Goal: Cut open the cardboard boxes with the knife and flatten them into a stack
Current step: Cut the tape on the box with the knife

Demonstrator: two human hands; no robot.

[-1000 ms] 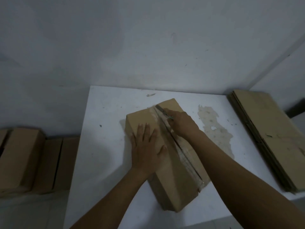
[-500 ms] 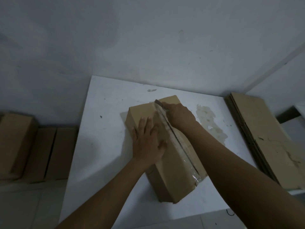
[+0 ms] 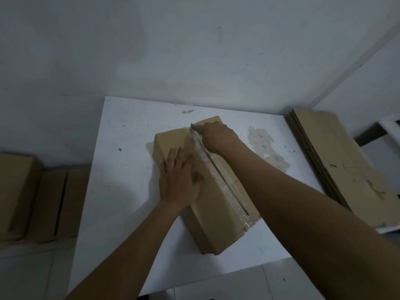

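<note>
On the white table (image 3: 121,191), the flat left hand (image 3: 179,180) steadies the stiff, lightweight brown cardboard box (image 3: 216,224) beside its seam, while the right hand (image 3: 218,135) grips what seems a thin knife (image 3: 193,126).

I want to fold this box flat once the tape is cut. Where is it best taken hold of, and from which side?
Probably the flap edges along the slit in the top of the box, from above: the seam runs nearly its full length and gapes, so fingers can hook in and pull each flap outward. Take the left flap first, where the left hand lies flat.
</note>
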